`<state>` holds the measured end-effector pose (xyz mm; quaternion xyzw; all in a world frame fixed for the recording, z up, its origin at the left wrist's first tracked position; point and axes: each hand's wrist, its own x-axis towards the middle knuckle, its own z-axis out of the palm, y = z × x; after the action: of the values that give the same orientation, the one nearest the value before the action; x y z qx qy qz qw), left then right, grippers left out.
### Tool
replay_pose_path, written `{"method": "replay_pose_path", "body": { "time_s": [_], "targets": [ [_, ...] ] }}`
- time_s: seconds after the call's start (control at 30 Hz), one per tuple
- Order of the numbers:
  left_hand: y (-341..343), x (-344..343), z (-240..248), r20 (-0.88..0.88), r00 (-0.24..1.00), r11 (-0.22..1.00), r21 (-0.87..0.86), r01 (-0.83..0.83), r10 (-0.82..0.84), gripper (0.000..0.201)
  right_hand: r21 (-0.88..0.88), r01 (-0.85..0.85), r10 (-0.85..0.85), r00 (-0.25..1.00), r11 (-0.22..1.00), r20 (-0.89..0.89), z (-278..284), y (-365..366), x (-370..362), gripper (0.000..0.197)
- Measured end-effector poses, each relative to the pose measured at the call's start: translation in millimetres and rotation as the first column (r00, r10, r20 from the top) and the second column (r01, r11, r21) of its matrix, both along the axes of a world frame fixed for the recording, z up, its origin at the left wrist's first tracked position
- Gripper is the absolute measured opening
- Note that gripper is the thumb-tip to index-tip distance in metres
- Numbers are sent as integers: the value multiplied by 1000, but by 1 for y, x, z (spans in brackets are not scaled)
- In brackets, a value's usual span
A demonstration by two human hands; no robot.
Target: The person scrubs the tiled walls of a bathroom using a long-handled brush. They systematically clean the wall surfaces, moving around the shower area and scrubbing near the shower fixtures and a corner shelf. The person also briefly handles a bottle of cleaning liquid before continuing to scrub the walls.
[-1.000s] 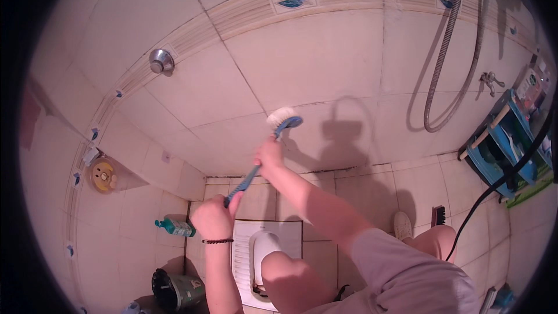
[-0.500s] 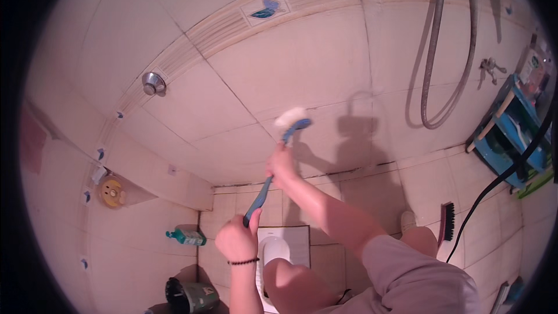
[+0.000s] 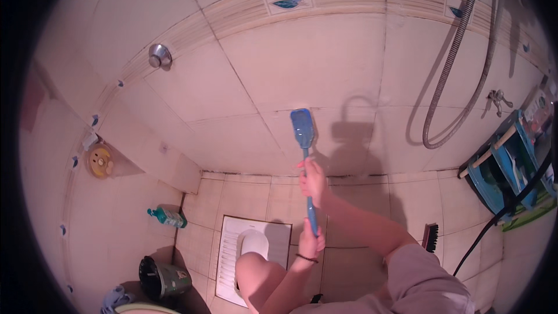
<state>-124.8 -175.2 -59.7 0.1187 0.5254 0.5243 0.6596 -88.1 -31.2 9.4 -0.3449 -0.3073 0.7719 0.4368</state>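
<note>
Both hands hold a long-handled blue scrub brush (image 3: pixel 303 129), its head up against the pale wall tiles (image 3: pixel 337 64) with the blue back facing me. The bristles are hidden behind it. Midway along the handle my right hand (image 3: pixel 314 185) is closed, the fingers wrapped round it. Lower down, near the handle's end, my left hand (image 3: pixel 312 241) grips it too, a dark beaded bracelet on the wrist. The brush stands almost upright in the view.
A squat toilet (image 3: pixel 229 279) is set in the floor below my hands. Left are a green bottle (image 3: pixel 168 217) and a dark bin (image 3: pixel 174 281). On the right hang a shower hose (image 3: pixel 447 75) and tap (image 3: pixel 499 102), above a blue rack (image 3: pixel 494 183) and a dark-bristled brush (image 3: pixel 430 237).
The brush has turned from a slant to nearly upright, its blue back now showing instead of white bristles. My left hand has swung right, below the right hand. The whole view has shifted.
</note>
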Motion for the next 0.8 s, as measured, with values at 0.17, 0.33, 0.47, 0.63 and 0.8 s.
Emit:
{"method": "replay_pose_path", "body": {
  "time_s": [0.17,0.33,0.47,0.63,0.8],
  "targets": [
    [20,26,-76,-501,863,997,18,77,-57,55,367,307,-453,781,878,430,-107,16,14,34],
    [36,34,-101,-444,895,999,1,43,-39,55,572,249,-607,519,781,602,-87,21,22,37],
    [85,46,-104,-140,986,979,194,-57,86,54,646,71,-560,575,760,596,-11,39,17,32],
    [85,54,-174,-259,959,969,240,-53,117,52,554,19,-506,436,832,744,-68,32,12,28],
    [80,51,-171,-507,854,953,298,48,116,50,615,60,-558,497,786,664,-77,36,6,27]
  ]
}}
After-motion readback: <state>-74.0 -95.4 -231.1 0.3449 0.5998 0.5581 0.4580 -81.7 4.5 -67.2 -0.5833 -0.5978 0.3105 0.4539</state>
